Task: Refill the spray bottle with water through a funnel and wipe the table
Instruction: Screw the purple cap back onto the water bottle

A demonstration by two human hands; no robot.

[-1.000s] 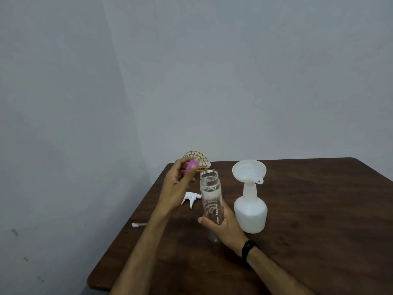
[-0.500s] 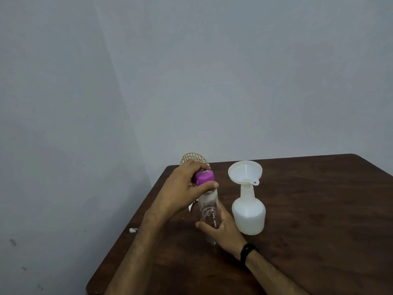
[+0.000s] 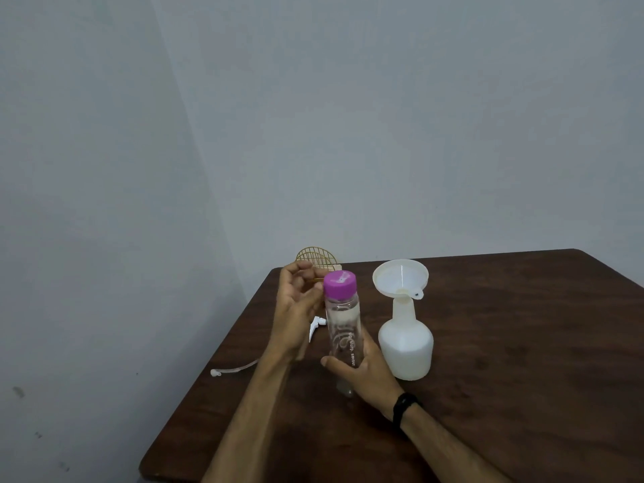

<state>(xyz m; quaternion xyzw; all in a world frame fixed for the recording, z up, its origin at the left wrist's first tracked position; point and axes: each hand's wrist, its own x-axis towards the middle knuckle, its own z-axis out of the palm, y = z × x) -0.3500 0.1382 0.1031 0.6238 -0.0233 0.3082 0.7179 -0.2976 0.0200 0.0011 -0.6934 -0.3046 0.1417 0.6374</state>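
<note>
A clear plastic water bottle (image 3: 342, 329) stands upright on the dark wooden table (image 3: 522, 343), its purple cap (image 3: 339, 283) on the neck. My right hand (image 3: 366, 371) grips the bottle's lower body. My left hand (image 3: 296, 308) hovers just left of the cap with relaxed fingers, its thumb beside the cap rim, holding nothing. To the right stands the white spray bottle (image 3: 406, 343) with a white funnel (image 3: 400, 277) seated in its neck. The white spray head (image 3: 315, 325) lies on the table behind my left hand, its dip tube (image 3: 233, 368) reaching the left edge.
A gold wire holder (image 3: 315, 260) stands at the table's far left corner against the grey wall. The table's left edge runs close beside my left forearm. A black band sits on my right wrist (image 3: 406, 406).
The purple cap went from my left fingers onto the bottle's neck. My left hand then came off the cap and now hovers beside it. My right hand kept hold of the bottle.
</note>
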